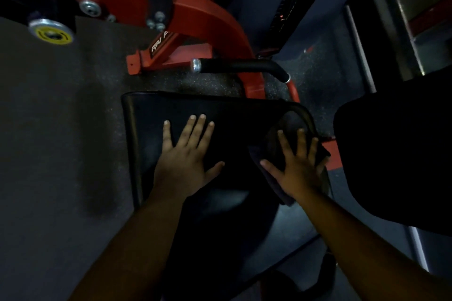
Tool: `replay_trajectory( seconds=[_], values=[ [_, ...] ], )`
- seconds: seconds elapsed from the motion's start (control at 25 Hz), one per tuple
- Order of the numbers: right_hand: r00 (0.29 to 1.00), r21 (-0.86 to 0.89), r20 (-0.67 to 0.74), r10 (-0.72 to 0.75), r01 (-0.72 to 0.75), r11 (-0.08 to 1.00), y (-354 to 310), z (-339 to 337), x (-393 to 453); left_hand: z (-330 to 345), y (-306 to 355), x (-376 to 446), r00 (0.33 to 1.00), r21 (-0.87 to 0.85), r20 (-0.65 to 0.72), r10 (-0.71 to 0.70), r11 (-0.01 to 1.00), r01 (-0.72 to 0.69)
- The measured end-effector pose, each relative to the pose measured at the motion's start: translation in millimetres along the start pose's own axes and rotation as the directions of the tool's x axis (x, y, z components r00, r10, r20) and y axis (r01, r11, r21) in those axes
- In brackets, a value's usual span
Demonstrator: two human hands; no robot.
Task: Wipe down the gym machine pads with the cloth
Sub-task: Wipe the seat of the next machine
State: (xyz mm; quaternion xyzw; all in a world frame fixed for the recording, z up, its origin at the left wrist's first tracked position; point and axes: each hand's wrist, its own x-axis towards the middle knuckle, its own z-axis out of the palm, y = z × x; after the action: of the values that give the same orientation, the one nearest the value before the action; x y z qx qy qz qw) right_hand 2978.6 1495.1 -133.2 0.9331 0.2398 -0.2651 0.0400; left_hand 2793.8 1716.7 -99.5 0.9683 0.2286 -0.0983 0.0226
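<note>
The left hand [186,161] lies flat, fingers spread, on the middle of the black padded vinyl seat pad [151,134]. The right hand [297,166], fingers straight, presses a dark crumpled cloth [276,144] onto the pad's far right corner, beside the red steel machine frame [195,14].

A single view is given, taken from a wide-angle camera worn on the person's head. The scene is looked down on steeply, almost straight from above, and slightly forward. The black padded vinyl seat [195,110] is seen at close range, at arm's length, filling the middle of the frame. The red steel machine frame [195,12] is caught at the top edge, and the speckled dark rubber floor [61,129] at the left. Straight lines are bent toward the borders by the lens.
</note>
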Motion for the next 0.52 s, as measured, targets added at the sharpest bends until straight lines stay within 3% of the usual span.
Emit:
replay_trajectory(
  seconds=[0.16, 0.28, 0.4, 0.44, 0.52],
  values=[
    [0.989, 0.180, -0.045, 0.141, -0.131, 0.975, -35.2, -14.1, 48.8, -0.2, 0.9, 1.9, 1.000, -0.036, -0.005, -0.006, 0.999, 0.006],
    [0.990, 0.111, -0.082, -0.115, 0.123, 0.986, -87.1, -18.9, 65.8, -0.1, 0.0, 0.2, 0.999, -0.078, 0.006, -0.054, 0.995, 0.054],
    [0.936, -0.011, -0.077, -0.343, 0.343, 0.939, -56.7, -21.9, 66.7, -5.2, 1.3, -5.4, 0.992, -0.106, -0.061, -0.110, 0.989, 0.103],
    [0.937, -0.036, -0.073, -0.341, 0.339, 0.940, -32.4, -19.3, 65.9, -6.1, 2.8, -11.9, 0.983, -0.121, -0.091, -0.162, 0.981, 0.151],
    [0.976, -0.004, -0.077, -0.202, 0.202, 0.979, 2.0, -16.9, 58.7, -6.5, 8.9, -33.5, 0.934, -0.180, -0.135, -0.330, 0.936, 0.304]
  ],
)
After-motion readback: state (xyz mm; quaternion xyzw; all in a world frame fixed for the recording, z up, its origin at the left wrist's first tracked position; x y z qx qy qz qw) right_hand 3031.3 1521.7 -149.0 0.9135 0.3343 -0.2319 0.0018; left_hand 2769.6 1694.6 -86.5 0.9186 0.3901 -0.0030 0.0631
